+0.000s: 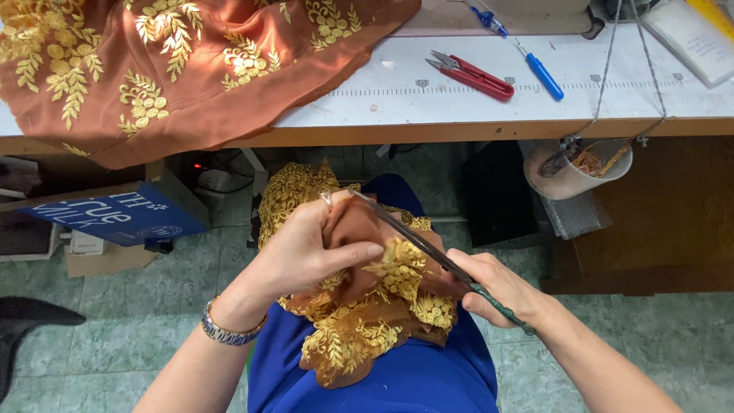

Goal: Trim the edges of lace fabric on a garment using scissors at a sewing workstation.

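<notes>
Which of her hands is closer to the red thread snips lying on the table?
Right. The right hand, gripping scissors, sits below the red thread snips; the left hand, holding the embroidered fabric, is further left.

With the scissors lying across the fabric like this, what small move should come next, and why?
Probably close the scissors a little along the gold embroidery. Their blades lie across the brown fabric, which the left hand holds bunched, while the right hand grips the handles.

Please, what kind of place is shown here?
Probably a tailoring or sewing workshop: embroidered brown fabric on a worktable with a printed ruler scale, red thread snips, and the right hand holding scissors.
</notes>
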